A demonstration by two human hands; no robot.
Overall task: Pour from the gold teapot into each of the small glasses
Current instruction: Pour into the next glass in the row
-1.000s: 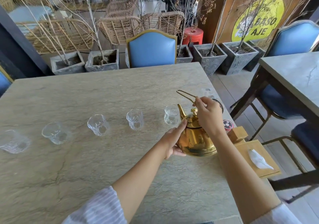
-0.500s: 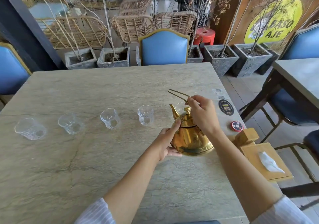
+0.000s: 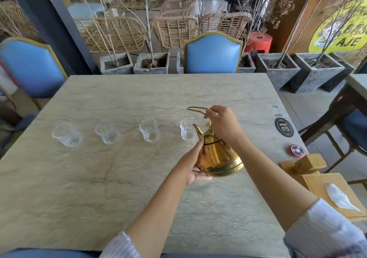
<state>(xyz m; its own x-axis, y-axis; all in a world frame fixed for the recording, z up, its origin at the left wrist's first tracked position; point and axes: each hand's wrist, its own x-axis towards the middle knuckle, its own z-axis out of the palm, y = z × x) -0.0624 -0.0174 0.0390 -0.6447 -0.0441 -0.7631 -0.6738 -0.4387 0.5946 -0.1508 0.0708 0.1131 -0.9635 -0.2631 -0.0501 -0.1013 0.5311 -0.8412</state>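
Observation:
The gold teapot (image 3: 217, 156) is on the stone table (image 3: 119, 188), tilted with its spout toward the rightmost small glass (image 3: 186, 131). My right hand (image 3: 223, 123) pinches the teapot's thin wire handle from above. My left hand (image 3: 191, 165) cups the pot's left side and base. Three more clear small glasses stand in a row to the left: one (image 3: 149, 130), one (image 3: 108, 132) and one (image 3: 66, 134). All look empty. No stream from the spout is visible.
At the table's right edge lie a black round coaster (image 3: 284, 127), a red round coaster (image 3: 297, 150) and a wooden tissue holder (image 3: 325, 186). Blue chairs stand at the far side (image 3: 212, 54) and far left (image 3: 29, 67). A second table (image 3: 357, 83) is at right.
The view has swung left, so the row of glasses sits further right in frame. The teapot has tipped more toward the rightmost glass, with both hands still on it.

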